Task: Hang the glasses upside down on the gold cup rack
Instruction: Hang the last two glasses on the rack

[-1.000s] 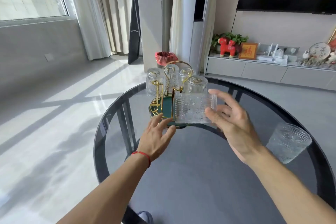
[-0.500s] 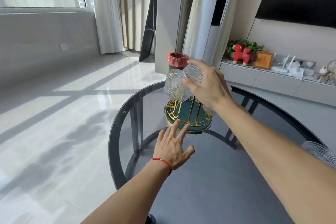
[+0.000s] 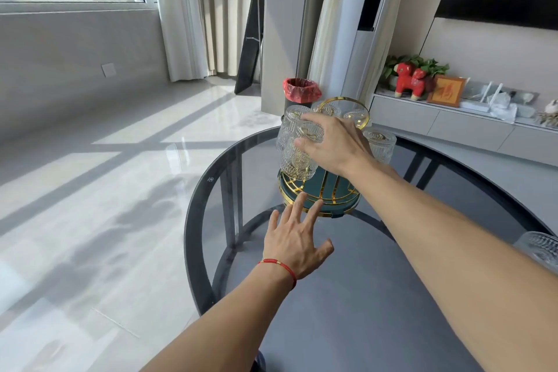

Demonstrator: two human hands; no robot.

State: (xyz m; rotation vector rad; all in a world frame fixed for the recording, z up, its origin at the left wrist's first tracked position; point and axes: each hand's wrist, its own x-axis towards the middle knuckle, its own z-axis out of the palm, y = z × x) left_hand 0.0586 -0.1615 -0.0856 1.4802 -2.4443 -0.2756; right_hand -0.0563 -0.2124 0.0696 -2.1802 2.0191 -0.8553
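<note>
The gold cup rack with a green round base stands at the far side of the round glass table. Several embossed clear glasses hang upside down on it. My right hand grips the upturned bottom of the front-left glass, which sits upside down over a rack arm. Another inverted glass hangs to the right of my hand. My left hand hovers flat with fingers spread, its fingertips at the rack's base rim. One more glass shows at the right edge.
The table's dark rim curves close on the left, with tiled floor beyond. A red-lined bin stands behind the rack. A low cabinet along the right wall carries a red toy animal and a framed picture.
My right hand has swung the glass from sideways in front of the rack to upside down over a rack arm and lowered it. My left hand stayed near the base.
</note>
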